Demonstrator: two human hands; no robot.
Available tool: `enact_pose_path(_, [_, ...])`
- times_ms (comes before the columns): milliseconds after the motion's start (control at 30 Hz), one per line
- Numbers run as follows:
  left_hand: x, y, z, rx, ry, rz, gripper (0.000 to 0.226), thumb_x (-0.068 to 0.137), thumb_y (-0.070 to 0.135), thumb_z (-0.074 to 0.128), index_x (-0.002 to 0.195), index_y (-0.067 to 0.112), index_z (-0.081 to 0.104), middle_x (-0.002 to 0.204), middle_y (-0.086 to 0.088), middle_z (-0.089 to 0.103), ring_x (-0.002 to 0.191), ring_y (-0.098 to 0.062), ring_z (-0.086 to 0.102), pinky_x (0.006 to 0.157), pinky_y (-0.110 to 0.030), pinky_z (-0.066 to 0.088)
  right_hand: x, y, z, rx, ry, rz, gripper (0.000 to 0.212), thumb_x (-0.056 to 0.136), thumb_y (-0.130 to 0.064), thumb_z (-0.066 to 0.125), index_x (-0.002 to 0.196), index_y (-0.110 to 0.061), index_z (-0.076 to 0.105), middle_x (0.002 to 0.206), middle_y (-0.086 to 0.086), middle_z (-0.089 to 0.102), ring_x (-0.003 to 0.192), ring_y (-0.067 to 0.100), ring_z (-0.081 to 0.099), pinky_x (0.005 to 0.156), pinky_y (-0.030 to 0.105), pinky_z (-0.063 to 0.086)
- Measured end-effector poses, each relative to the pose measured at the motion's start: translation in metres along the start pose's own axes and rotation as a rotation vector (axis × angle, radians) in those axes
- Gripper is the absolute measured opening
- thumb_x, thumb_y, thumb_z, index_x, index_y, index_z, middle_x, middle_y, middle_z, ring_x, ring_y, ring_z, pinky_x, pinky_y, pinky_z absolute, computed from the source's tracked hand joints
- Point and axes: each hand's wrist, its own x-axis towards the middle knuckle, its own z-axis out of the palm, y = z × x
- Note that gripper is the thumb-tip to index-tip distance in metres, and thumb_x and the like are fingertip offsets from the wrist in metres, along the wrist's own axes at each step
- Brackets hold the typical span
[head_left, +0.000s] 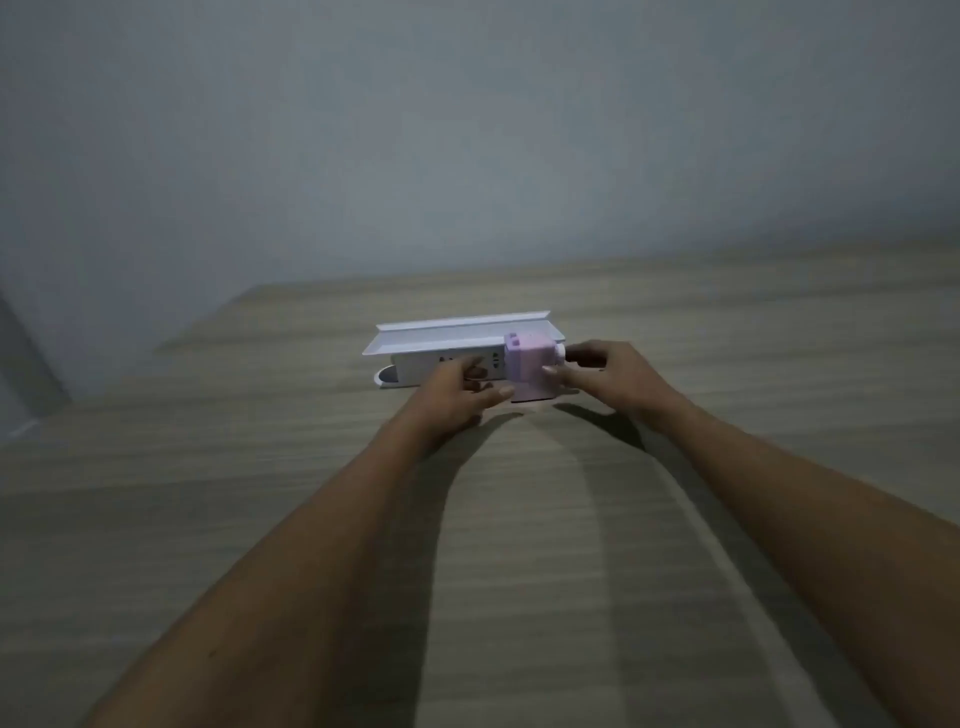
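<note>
A white power strip (431, 366) lies across the far middle of a wooden table, in front of a shallow white tray (457, 332). A pink cube-shaped adapter (530, 366) sits at the strip's right end. My left hand (457, 395) rests against the strip's front, with the thumb stretched toward the pink adapter's base. My right hand (618, 371) grips the pink adapter from the right, thumb on its front face and fingers curled behind it. The strip's right end is hidden behind the adapter.
The wooden table (260, 467) ends at a grey wall (467, 156) behind the tray. Its left edge (171, 343) runs diagonally at the far left. A small white rounded piece (385, 376) lies at the strip's left end.
</note>
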Motion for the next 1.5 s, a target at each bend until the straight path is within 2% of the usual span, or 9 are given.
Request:
enact_pose_path(133, [0.018, -0.009, 0.006, -0.057, -0.039, 0.040, 0.064, 0.085, 0.020, 0.078, 0.142, 0.007, 0.054, 0.131, -0.006, 0.068, 0.117, -0.019, 0.066, 0.094, -0.026, 0.055, 0.011, 0.010, 0.008, 0.219, 0.034, -0.006, 0.057, 0.072, -0.023, 0.091, 0.122, -0.005, 0.072, 0.111, 0.009, 0.078, 0.108, 0.027, 0.073, 0.089, 0.035, 0.061])
enact_pose_path(267, [0.025, -0.007, 0.013, -0.070, -0.006, 0.074, 0.060, 0.086, 0.018, 0.077, 0.140, 0.006, 0.056, 0.129, -0.007, 0.069, 0.117, -0.020, 0.067, 0.102, -0.038, 0.053, 0.013, 0.016, 0.013, 0.273, -0.007, 0.007, 0.057, 0.070, -0.007, 0.090, 0.123, 0.001, 0.069, 0.111, 0.015, 0.077, 0.104, 0.026, 0.075, 0.080, 0.027, 0.061])
enact_pose_path(467, [0.008, 0.000, 0.014, -0.064, -0.011, 0.083, 0.053, 0.089, 0.011, 0.073, 0.139, 0.004, 0.056, 0.127, -0.007, 0.068, 0.111, -0.019, 0.065, 0.091, -0.023, 0.055, -0.004, 0.007, 0.010, 0.300, -0.035, 0.018, 0.052, 0.071, 0.004, 0.087, 0.120, 0.006, 0.069, 0.110, 0.022, 0.076, 0.095, 0.028, 0.074, 0.086, 0.039, 0.062])
enact_pose_path(533, [-0.005, 0.002, 0.013, -0.104, -0.034, 0.075, 0.049, 0.090, 0.009, 0.072, 0.137, 0.005, 0.058, 0.124, -0.015, 0.070, 0.104, -0.023, 0.064, 0.083, -0.032, 0.054, -0.017, 0.001, 0.007, 0.308, -0.068, 0.026, 0.049, 0.071, 0.004, 0.087, 0.117, 0.005, 0.071, 0.107, 0.020, 0.077, 0.092, 0.028, 0.074, 0.088, 0.042, 0.062])
enact_pose_path(600, [-0.022, 0.010, 0.013, -0.118, -0.046, 0.070, 0.047, 0.091, 0.008, 0.071, 0.135, 0.005, 0.058, 0.123, -0.019, 0.069, 0.100, -0.024, 0.062, 0.083, -0.041, 0.054, -0.034, -0.010, 0.001, 0.292, -0.078, 0.021, 0.045, 0.072, 0.005, 0.086, 0.114, 0.003, 0.072, 0.104, 0.018, 0.076, 0.090, 0.025, 0.073, 0.086, 0.037, 0.062])
enact_pose_path(833, [-0.094, 0.050, 0.008, -0.078, -0.057, 0.111, 0.050, 0.089, 0.010, 0.073, 0.136, 0.007, 0.058, 0.119, -0.004, 0.069, 0.097, -0.008, 0.066, 0.071, -0.012, 0.054, -0.100, -0.059, -0.026, 0.208, -0.125, -0.051, 0.049, 0.074, 0.002, 0.085, 0.121, 0.001, 0.071, 0.115, 0.017, 0.076, 0.093, 0.019, 0.072, 0.079, 0.020, 0.060])
enact_pose_path(1033, [-0.161, 0.067, 0.011, -0.101, -0.063, 0.094, 0.043, 0.088, 0.012, 0.075, 0.129, 0.009, 0.063, 0.112, -0.006, 0.071, 0.098, -0.017, 0.064, 0.085, -0.033, 0.053, -0.162, -0.089, -0.036, 0.193, -0.225, -0.043, 0.049, 0.079, -0.002, 0.083, 0.126, -0.002, 0.069, 0.118, 0.016, 0.075, 0.099, 0.021, 0.071, 0.082, 0.024, 0.061])
enact_pose_path(1267, [-0.219, 0.064, 0.014, -0.081, -0.072, 0.085, 0.049, 0.087, 0.011, 0.076, 0.132, 0.001, 0.061, 0.121, -0.015, 0.070, 0.097, -0.017, 0.066, 0.074, -0.022, 0.056, -0.217, -0.099, -0.028, 0.180, -0.270, -0.030, 0.050, 0.080, -0.002, 0.082, 0.128, -0.008, 0.070, 0.113, 0.014, 0.075, 0.099, 0.022, 0.070, 0.092, 0.038, 0.058])
enact_pose_path(1500, [-0.242, 0.049, 0.026, -0.127, -0.081, 0.050, 0.050, 0.085, 0.008, 0.077, 0.131, -0.002, 0.060, 0.120, -0.020, 0.071, 0.098, -0.022, 0.066, 0.081, -0.031, 0.056, -0.242, -0.090, -0.020, 0.197, -0.289, -0.014, 0.047, 0.079, 0.002, 0.081, 0.124, -0.005, 0.070, 0.099, 0.006, 0.076, 0.087, 0.015, 0.070, 0.075, 0.023, 0.060])
